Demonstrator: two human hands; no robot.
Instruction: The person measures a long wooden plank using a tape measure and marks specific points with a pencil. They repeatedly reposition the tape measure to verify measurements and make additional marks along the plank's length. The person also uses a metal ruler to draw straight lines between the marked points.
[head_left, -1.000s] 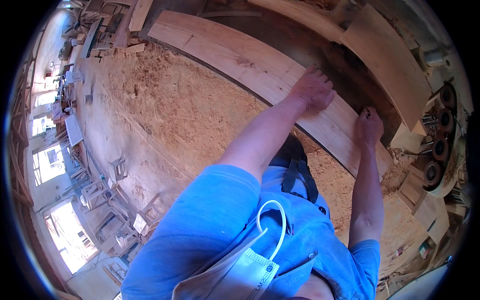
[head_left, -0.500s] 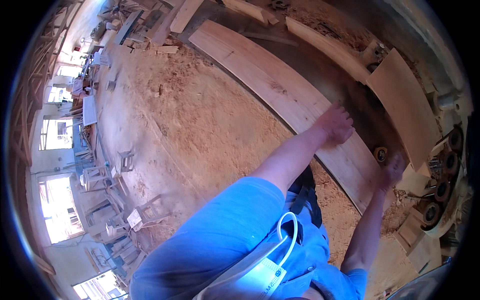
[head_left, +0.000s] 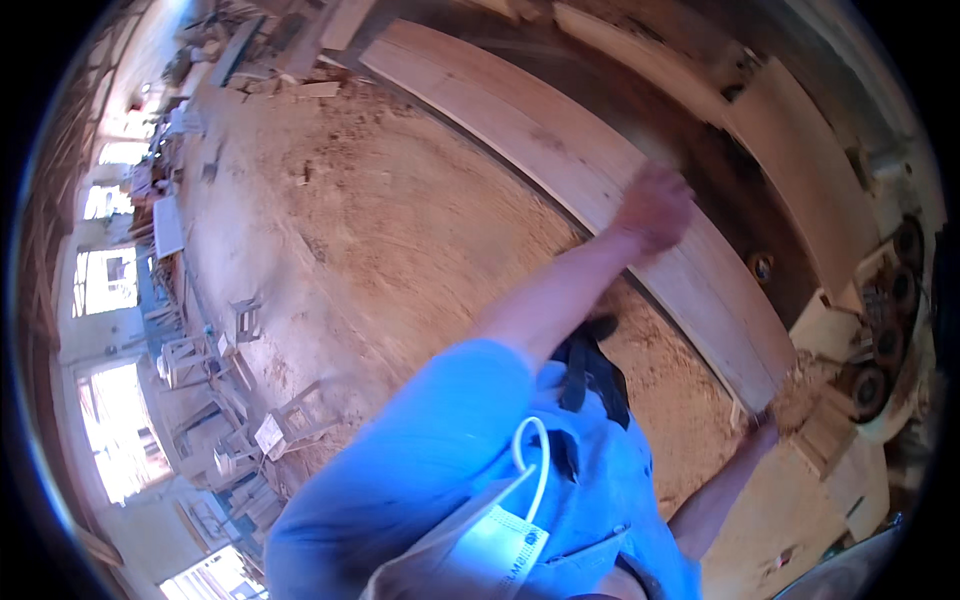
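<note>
A long wooden board (head_left: 560, 150) lies slantwise from the far middle to the near right. Over its middle is my left hand (head_left: 655, 210), blurred, its fingers curled in; whatever they hold, if anything, is hidden. At the board's near right end is my right hand (head_left: 762, 424), small and smeared, with its fingers hard to make out. A yellow and black tape measure (head_left: 761, 266) sits on the dark surface just beyond the board's far edge.
A broad flat panel (head_left: 805, 160) leans at the right, near a row of dark round wheels (head_left: 888, 345). Behind the board runs another plank (head_left: 640, 65). Sawdust covers the floor (head_left: 400, 230); stools and scrap wood (head_left: 290, 425) stand by the left wall.
My left hand has lifted and shifted slightly left and away from me. The right hand has moved from the board's far edge down to its near right end.
</note>
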